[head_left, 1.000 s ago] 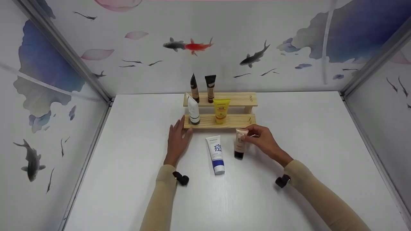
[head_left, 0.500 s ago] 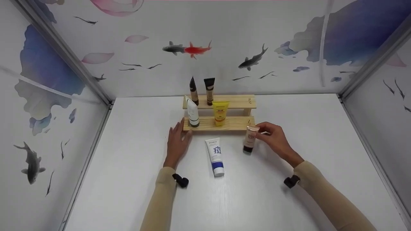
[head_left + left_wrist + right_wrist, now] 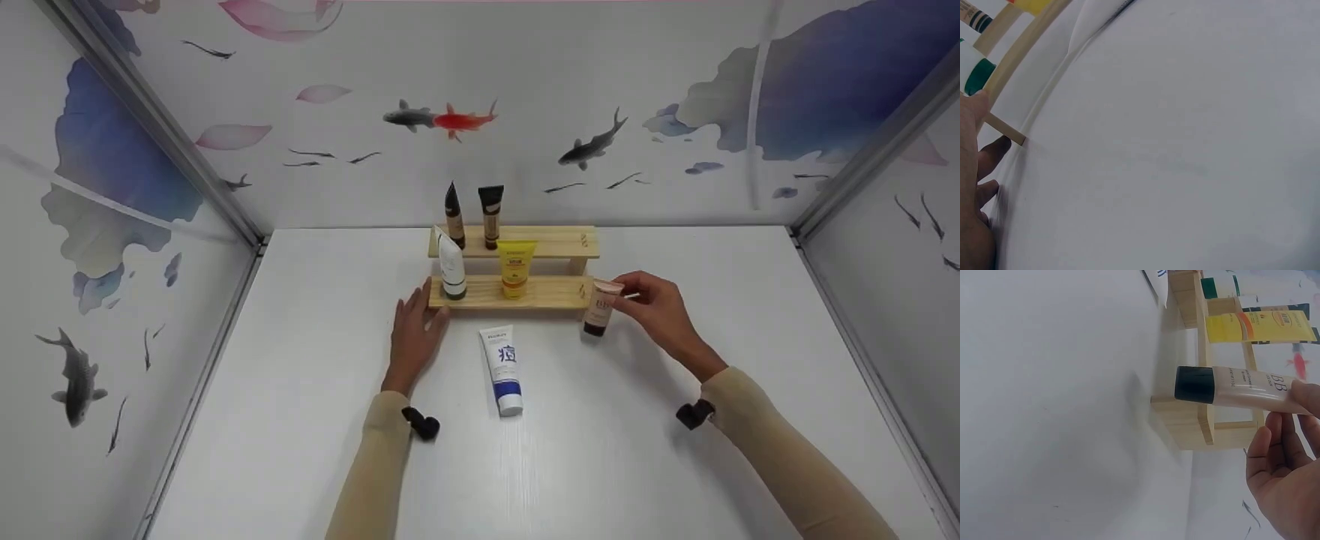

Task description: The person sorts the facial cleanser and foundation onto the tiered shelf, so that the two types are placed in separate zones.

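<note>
My right hand point(image 3: 656, 307) pinches the flat end of a pink BB cream tube point(image 3: 603, 304), black cap down. In the right wrist view the BB cream tube point(image 3: 1252, 389) hangs beside the front shelf's right end. My left hand point(image 3: 415, 330) lies against the left end of a two-step wooden rack point(image 3: 551, 292), fingers extended along its side and thumb at its front edge. On the rack's lower step stand a white tube point(image 3: 451, 264) and a yellow tube point(image 3: 515, 268). Two dark tubes, one black-topped tube point(image 3: 491, 216) and one narrow tube point(image 3: 454, 215), stand on the upper step.
A white tube with a blue band point(image 3: 503, 369) lies flat on the white table point(image 3: 585, 465) between the hands, in front of the rack. Printed panels with fish point(image 3: 592, 142) enclose the table at the back and sides.
My right hand has carried the BB cream tube to the right and towards the back, up to the rack's right end. My left hand has stayed against the rack.
</note>
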{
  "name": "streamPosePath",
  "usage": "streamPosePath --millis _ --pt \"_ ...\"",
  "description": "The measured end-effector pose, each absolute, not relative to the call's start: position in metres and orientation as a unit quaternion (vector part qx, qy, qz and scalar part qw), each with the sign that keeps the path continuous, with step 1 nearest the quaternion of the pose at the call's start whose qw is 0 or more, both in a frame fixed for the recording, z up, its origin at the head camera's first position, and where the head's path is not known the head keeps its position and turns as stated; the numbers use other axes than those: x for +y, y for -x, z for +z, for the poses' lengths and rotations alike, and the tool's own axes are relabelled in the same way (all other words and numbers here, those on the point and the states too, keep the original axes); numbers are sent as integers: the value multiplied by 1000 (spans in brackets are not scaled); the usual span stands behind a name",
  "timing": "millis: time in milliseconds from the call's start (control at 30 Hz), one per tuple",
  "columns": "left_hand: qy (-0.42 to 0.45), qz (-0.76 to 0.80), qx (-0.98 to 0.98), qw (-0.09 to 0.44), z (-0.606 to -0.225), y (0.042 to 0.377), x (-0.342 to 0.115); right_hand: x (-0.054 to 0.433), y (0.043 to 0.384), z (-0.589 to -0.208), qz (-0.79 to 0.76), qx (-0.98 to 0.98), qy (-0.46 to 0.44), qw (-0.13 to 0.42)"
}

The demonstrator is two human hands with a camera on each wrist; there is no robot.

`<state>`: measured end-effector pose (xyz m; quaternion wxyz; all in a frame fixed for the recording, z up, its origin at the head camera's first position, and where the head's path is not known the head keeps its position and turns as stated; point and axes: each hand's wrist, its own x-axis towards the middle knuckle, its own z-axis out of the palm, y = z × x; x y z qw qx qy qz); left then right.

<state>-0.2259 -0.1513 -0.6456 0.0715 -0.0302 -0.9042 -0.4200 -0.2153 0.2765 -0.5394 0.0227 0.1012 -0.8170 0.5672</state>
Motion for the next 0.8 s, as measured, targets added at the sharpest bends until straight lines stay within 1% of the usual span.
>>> streamPosePath --millis 433,800 --pt "32 -425 -902 75 -647 228 -152 282 232 -517 568 -814 -112 48" --pt "22 -420 -905 65 -649 228 -152 281 248 -500 559 -819 -116 66"
